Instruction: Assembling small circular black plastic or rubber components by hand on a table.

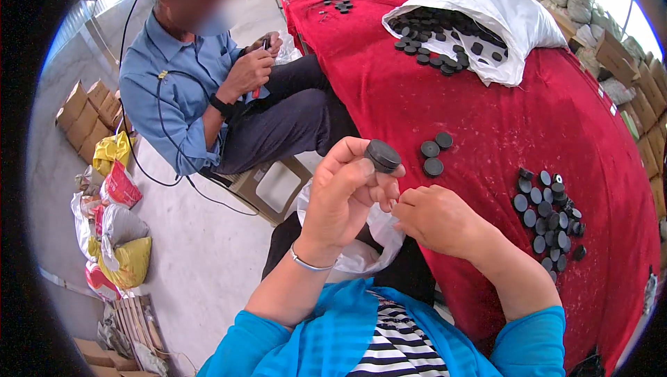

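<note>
Raised above my lap, my left hand (337, 196) grips a black round rubber-like puck (383, 157) between thumb and fingers. My right hand (445, 218) is just beside it, with its fingertips pinched together next to the left fingers; what they hold, if anything, is hidden. Three more black pucks (433, 166) lie on the red tablecloth (479, 134) just beyond my right hand. To the right sits a loose pile of similar pucks (549, 220). A white plastic bag (375, 245) rests on my lap beneath my hands.
A white sack (479, 12) spills many black pucks at the table's far side. At the left, a person in a blue shirt (174, 85) sits on a stool (278, 186), holding a tool. Bags (128, 259) and cartons (87, 116) stand along the left floor.
</note>
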`<state>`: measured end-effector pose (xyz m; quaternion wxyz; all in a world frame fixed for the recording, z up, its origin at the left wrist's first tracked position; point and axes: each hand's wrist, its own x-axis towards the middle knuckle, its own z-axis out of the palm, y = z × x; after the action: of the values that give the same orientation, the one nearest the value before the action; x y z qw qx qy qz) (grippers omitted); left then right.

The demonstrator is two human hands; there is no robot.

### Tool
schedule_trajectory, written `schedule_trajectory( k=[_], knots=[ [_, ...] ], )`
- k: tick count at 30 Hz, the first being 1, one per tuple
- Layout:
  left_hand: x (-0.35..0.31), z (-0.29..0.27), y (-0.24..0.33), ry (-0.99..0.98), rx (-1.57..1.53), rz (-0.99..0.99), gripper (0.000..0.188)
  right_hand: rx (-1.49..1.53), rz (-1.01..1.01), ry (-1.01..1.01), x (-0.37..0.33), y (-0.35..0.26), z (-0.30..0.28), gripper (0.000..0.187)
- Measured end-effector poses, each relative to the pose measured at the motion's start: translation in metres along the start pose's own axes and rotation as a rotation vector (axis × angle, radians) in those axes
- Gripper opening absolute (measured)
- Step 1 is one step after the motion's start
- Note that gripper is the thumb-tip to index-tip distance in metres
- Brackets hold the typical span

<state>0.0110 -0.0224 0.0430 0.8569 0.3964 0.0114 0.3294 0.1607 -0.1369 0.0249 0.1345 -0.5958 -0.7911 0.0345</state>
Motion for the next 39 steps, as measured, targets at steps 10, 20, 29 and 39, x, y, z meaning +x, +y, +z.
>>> schedule_trajectory(
  k=[10,20,29,39],
  knots=[
    [0.014,0.035,-0.035,-0.008,0.567,-0.019,0.021,0.380,0.022,0.256,0.008,0.007,0.059,0.015],
    [0.081,0.085,-0.149,-0.607,1.342,-0.045,0.019,0.187,-0.406,0.431,0.007,0.037,0.083,0.030],
    [0.101,0.043,-0.091,-0.116,0.930,-0.085,0.009,-0.088,-0.151,0.029,0.000,0.017,0.055,0.018],
    [0.091,-0.012,-0.077,-0.304,1.749,-0.004,0.035,-0.047,-0.152,0.044,0.000,0.014,0.051,0.009]
  ],
)
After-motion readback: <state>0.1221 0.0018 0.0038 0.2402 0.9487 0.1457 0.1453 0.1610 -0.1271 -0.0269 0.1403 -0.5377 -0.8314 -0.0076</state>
